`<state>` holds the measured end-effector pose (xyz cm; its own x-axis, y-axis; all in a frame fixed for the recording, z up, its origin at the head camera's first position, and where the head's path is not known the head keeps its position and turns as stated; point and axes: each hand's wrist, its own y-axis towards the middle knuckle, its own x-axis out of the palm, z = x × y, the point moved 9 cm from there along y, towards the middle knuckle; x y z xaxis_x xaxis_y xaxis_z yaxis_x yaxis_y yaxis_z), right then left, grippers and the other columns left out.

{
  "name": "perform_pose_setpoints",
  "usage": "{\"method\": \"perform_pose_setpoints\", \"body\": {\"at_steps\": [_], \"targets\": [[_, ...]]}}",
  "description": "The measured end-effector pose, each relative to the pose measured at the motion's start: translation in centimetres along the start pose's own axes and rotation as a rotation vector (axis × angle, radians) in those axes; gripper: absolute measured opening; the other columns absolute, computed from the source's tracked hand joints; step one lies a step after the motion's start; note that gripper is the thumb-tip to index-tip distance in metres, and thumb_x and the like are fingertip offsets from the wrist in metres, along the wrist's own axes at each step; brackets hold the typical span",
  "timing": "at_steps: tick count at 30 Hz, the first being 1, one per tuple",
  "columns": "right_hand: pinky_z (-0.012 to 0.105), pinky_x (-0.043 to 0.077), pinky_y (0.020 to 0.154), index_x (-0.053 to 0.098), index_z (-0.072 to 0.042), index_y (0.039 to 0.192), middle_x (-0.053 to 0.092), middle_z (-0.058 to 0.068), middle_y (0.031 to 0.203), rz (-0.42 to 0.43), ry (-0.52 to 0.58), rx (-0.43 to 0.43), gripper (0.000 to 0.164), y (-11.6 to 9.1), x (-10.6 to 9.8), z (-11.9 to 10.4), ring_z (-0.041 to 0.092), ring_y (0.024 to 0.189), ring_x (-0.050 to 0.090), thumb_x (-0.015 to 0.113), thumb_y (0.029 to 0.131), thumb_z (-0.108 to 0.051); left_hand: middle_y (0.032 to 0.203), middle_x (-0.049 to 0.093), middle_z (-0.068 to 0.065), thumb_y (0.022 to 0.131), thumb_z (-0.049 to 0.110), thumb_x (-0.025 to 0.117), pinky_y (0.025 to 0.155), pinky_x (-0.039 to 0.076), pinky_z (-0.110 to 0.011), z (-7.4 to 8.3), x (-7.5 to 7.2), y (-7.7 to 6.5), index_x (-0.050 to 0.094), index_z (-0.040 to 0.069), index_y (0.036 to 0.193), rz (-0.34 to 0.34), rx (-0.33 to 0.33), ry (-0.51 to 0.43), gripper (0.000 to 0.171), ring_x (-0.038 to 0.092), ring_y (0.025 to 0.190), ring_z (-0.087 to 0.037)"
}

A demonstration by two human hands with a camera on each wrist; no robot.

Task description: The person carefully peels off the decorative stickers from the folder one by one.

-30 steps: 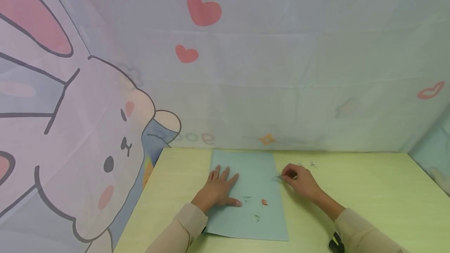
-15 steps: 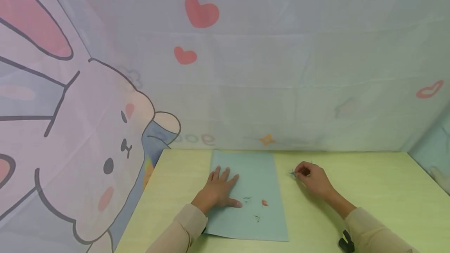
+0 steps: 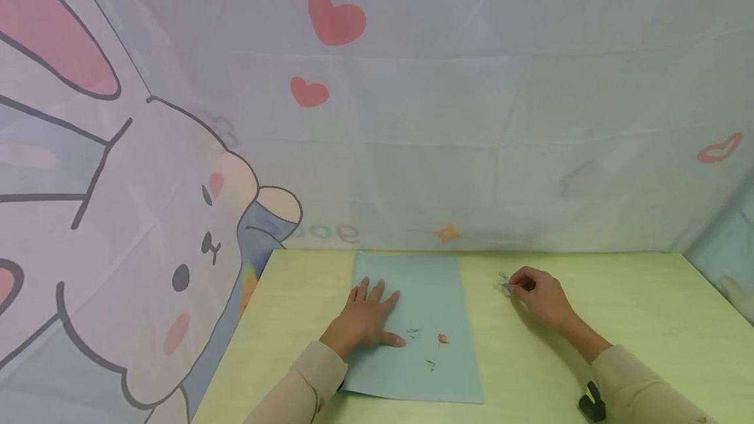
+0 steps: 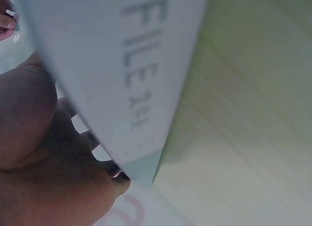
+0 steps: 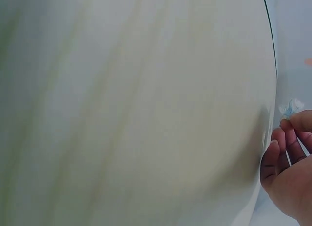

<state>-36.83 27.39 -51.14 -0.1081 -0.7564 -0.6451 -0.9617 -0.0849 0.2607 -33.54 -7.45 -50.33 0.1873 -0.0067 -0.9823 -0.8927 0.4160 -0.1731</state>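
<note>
My left hand (image 3: 366, 322) rests with fingers spread on a pale blue file folder (image 3: 412, 280), whose lettered spine (image 4: 141, 65) shows in the left wrist view. On the folder's cover lie an orange flower sticker (image 3: 443, 339) and small leafy stickers (image 3: 430, 365). Right of the folder, low over the table, my right hand (image 3: 540, 294) pinches a small see-through, blue-tinted sticker (image 5: 292, 107) between thumb and forefinger. A thin leafy piece (image 3: 502, 276) shows just beyond these fingertips.
The yellow-green wooden table (image 3: 648, 319) ends at a hanging cloth (image 3: 448, 116) with hearts and a rabbit. Black straps or clips (image 3: 592, 403) hang by the sleeve cuffs.
My right hand has moved right, away from the folder's edge, with the sticker still pinched. It now covers one leafy piece at the back of the table. The left hand stays put.
</note>
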Motion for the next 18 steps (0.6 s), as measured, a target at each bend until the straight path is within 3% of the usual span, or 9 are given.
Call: {"method": "perform_pose_setpoints", "body": {"at_steps": [18], "targets": [[0.030, 0.051, 0.073, 0.073, -0.003, 0.105, 0.072, 0.006, 0.092, 0.058, -0.063, 0.082, 0.008, 0.2, -2.4, 3.1, 0.019, 0.086, 0.066, 0.068, 0.100, -0.008, 0.174, 0.024, -0.015, 0.088, 0.070, 0.073, 0.127, 0.018, -0.059, -0.1, 0.4, 0.1, 0.037, 0.023, 0.167, -0.003, -0.003, 0.008, 0.099, 0.011, 0.161, -0.046]]}}
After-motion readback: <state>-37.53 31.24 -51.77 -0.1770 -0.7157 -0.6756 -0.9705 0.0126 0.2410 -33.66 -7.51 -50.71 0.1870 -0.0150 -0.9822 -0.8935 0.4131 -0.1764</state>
